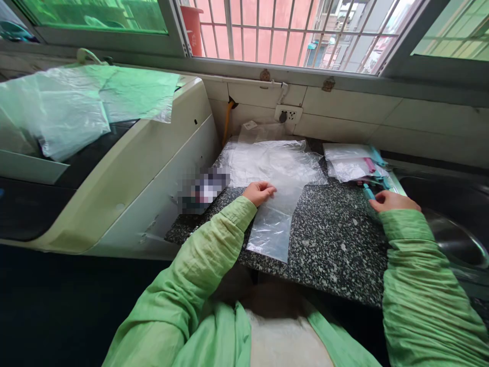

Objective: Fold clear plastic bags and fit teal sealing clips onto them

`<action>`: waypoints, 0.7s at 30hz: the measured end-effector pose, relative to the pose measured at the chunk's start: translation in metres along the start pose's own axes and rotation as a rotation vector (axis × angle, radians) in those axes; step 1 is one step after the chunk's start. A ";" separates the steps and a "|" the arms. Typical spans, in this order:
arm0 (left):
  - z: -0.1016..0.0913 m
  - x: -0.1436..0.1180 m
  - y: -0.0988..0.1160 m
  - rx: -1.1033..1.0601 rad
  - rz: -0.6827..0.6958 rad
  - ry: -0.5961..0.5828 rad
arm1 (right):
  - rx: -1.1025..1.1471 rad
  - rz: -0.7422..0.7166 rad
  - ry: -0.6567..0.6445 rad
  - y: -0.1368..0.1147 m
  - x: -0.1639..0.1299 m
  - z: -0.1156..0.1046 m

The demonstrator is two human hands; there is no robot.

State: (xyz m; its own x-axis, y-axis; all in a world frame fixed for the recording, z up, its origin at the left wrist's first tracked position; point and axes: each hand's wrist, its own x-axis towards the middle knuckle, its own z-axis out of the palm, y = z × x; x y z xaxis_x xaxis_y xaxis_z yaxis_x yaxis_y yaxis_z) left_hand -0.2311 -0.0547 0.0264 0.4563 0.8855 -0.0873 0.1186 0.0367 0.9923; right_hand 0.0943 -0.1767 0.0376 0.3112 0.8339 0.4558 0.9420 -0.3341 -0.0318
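While the left fingers pinch a clear bag — near end flat — right fingers clamp a blue clip.

Head view: near, facing forward, down over countertop; edges perhaps soft.

Two hands, several clear bags, several overlapping clips, one wall socket, one sink

Worn open over a plain cream top, the light-green, long-sleeved cloth shirt in front of me has roomy sleeves, deeply creased, that end in neat banded cuffs.
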 end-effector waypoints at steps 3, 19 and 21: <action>0.000 0.001 -0.001 0.000 0.010 -0.008 | -0.019 -0.058 -0.007 -0.025 0.009 0.006; 0.000 0.005 -0.009 -0.071 -0.012 -0.090 | 0.564 -0.674 0.222 -0.167 -0.012 0.018; 0.001 0.006 -0.012 -0.064 0.002 -0.116 | 0.557 -0.663 0.214 -0.169 -0.013 0.020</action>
State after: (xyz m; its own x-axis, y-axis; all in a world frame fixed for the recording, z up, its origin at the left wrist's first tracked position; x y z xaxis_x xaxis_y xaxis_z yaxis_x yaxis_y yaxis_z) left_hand -0.2289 -0.0498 0.0134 0.5558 0.8263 -0.0912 0.0630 0.0675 0.9957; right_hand -0.0661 -0.1224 0.0196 -0.2969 0.6614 0.6888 0.8618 0.4962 -0.1050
